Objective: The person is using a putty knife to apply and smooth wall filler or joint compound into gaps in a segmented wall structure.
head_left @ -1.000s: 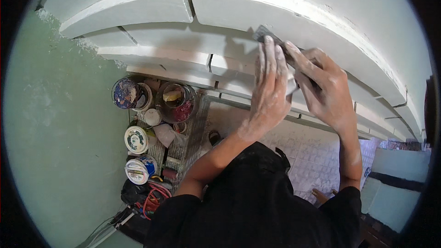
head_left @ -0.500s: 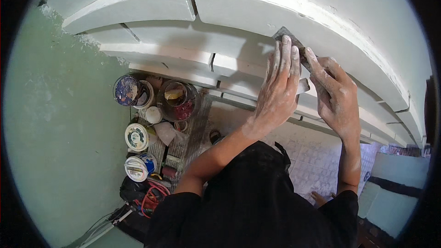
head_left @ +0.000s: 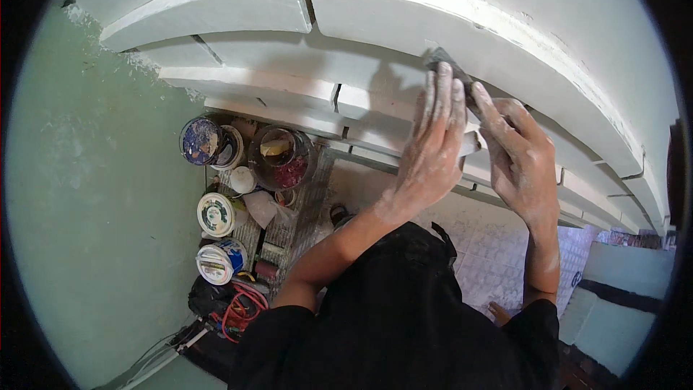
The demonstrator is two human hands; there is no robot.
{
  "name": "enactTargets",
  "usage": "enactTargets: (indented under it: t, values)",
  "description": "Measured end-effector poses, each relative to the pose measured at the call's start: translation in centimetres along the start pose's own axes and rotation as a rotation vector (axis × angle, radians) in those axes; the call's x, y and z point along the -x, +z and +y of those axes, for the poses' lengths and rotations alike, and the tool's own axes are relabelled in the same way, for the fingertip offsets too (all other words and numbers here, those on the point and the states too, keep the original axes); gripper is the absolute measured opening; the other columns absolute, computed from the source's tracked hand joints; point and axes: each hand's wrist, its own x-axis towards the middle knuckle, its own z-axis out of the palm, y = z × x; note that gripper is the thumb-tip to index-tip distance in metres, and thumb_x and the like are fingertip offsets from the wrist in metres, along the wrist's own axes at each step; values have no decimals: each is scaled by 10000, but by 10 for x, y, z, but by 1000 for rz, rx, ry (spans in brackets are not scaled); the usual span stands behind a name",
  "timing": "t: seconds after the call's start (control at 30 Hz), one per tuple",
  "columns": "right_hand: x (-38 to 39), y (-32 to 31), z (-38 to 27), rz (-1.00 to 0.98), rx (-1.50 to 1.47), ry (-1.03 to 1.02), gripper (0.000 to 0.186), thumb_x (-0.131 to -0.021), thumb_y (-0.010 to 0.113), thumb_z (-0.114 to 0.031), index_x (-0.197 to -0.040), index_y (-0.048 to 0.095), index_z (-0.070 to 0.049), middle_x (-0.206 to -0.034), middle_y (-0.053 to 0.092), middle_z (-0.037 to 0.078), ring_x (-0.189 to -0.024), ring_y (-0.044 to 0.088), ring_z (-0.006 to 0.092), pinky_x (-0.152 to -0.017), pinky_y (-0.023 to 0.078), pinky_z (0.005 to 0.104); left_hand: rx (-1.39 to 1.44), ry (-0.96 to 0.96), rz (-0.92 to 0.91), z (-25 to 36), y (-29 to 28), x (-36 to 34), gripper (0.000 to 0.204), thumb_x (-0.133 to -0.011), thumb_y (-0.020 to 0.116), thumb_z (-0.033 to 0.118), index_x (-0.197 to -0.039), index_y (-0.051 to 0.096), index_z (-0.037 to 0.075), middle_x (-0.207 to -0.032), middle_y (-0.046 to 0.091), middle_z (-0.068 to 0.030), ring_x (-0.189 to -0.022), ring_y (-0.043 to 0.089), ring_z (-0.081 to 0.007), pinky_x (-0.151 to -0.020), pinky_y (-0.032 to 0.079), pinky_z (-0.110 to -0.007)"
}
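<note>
A dark flat tool [head_left: 438, 55], like a blade or block, lies just under the front face of the white curved ledge [head_left: 404, 3]. My right hand [head_left: 521, 155] is closed around its lower end. My left hand [head_left: 433, 152], dusted white, has straight fingers pressed together over the tool's upper part; its thumb is hidden. A pale-edged piece [head_left: 471, 143] sticks out beside the left palm, too hidden to name. Shadows of both hands fall on the lower white tiers, which have narrow gaps.
A greenish wall [head_left: 101, 209] stands at left. Below, a slatted board [head_left: 253, 238] carries several paint buckets [head_left: 216, 215], a black bag [head_left: 209, 296] and red cord [head_left: 242, 310]. A pale tiled floor [head_left: 480, 245] lies beneath; bluish blocks [head_left: 624, 267] sit at right. A bare foot [head_left: 498, 312] shows low.
Both hands and the tool have moved right along the ledge since a second ago, then back slightly left and down in the last half second. The grip looks the same.
</note>
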Motion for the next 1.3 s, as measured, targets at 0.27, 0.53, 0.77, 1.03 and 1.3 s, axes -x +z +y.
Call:
enactTargets:
  t: [0.27, 0.53, 0.77, 1.03, 1.3]
  values:
    - [-12, 7, 1, 18, -34, 24, 776, -706, 601, 154, -1418, 573, -153, -1091, 644, 129, -824, 663, 322, -695, 535, 422, -6, -6, 12, -4, -9, -14, 760, -892, 554, 8, -1536, 170, -117, -1595, 121, -357, -1481, 148, -530, -1205, 216, -588]
    - [-12, 16, -6, -18, -43, -2, 761, -721, 618, 102, -1434, 556, -159, -1098, 636, 127, -837, 657, 335, -725, 541, 435, 52, -19, 69, -15, -8, 2, 828, -823, 551, -79, -1548, 153, -94, -1606, 80, -351, -1492, 115, -522, -1216, 191, -584]
    - [1, 4, -1, -9, -1, 84, 764, -707, 591, 157, -1413, 579, -136, -1050, 649, 131, -791, 651, 313, -692, 527, 414, 126, -21, -57, 0, -4, -1, 770, -839, 551, -60, -1521, 201, -130, -1598, 112, -351, -1483, 142, -526, -1212, 218, -575]
    - [-21, 21, -11, 11, -40, 23, 756, -707, 595, 160, -1406, 583, -130, -1059, 645, 140, -802, 656, 316, -692, 528, 420, 69, -51, -51, -18, -24, -6, 776, -824, 555, -77, -1515, 208, -139, -1591, 114, -363, -1481, 142, -530, -1214, 225, -553]
    - [-55, 46, -34, -29, -40, -20, 769, -691, 609, 134, -1410, 573, -135, -1130, 636, 146, -871, 654, 369, -750, 538, 448, 13, -83, -10, -45, -60, -9, 777, -838, 578, -38, -1506, 200, -161, -1596, 95, -361, -1485, 130, -526, -1211, 225, -551]
